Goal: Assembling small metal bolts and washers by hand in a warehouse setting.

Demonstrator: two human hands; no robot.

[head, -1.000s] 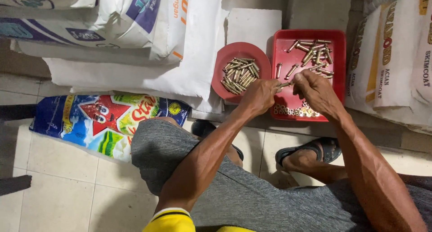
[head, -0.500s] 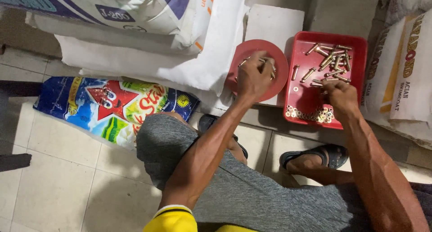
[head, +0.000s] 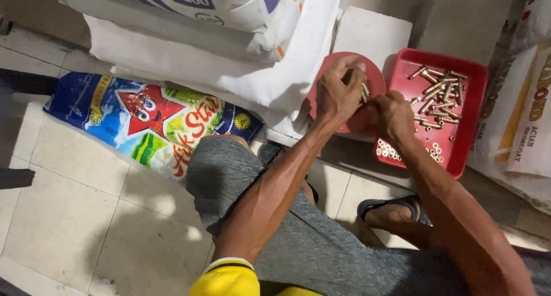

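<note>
Brass pins [head: 439, 92] mostly wait in the red tray [head: 473, 118], right; few reached the round dish [head: 321, 84]. Left hand [head: 338, 92] pinches one pin over it; right hand [head: 393, 115] closed, contents unclear.

Floor [head: 69, 215]: pale square tiles, thin dark grout lines, slightly scuffed; soft shadows near lower middle.
Stacked sacks [head: 189, 38]: white woven bags, piled at top, blue and orange print.
Colourful bag [head: 155, 121]: lying flat on tiles, blue with red star and green patches, just below white stack.
Right-side sacks [head: 522, 118]: cream, leaning, red and orange lettering.
White slab [head: 373, 35]: flat, rectangular, between sack piles.
Light: even, indoor, diffuse; no hard glare.
Left edge: dark object [head: 14, 178], partly cut off, unidentifiable.
</note>
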